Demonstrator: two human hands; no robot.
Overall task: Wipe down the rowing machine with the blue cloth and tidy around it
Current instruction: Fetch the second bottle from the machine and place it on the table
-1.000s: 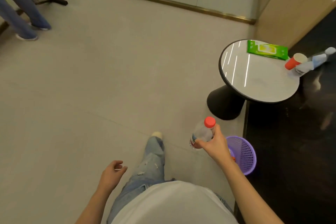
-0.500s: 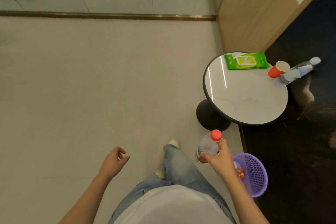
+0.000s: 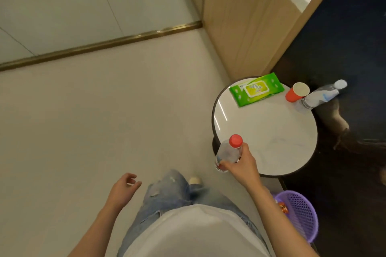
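The person stands on the pale floor [image 3: 104, 121] beside a small round worktop [image 3: 271, 131] with a white, glossy top and a dark rim. The right hand [image 3: 240, 165] is wrapped around a clear plastic bottle with a red cap [image 3: 228, 152], fingers closed on its body, holding it tilted at the near left edge of the worktop, above the rim. The left hand [image 3: 123, 190] hangs free over the floor near the left leg, fingers loosely curled and holding nothing.

On the far side of the worktop lies a green pack of wet wipes [image 3: 255, 91], flat, with its yellow-green flap facing up. To the right of it, at the far right edge, stands an orange paper cup [image 3: 296, 92], and touching or just beside it (hard to say which) a second clear bottle with a pale cap [image 3: 321, 95].

A purple mesh basket [image 3: 302, 215] sits on the floor near the person's right side, below the worktop, with something orange inside it, partly hidden by the right forearm. The blue cloth and the rowing machine do not show in this view. The person wears light ripped jeans and a white top.
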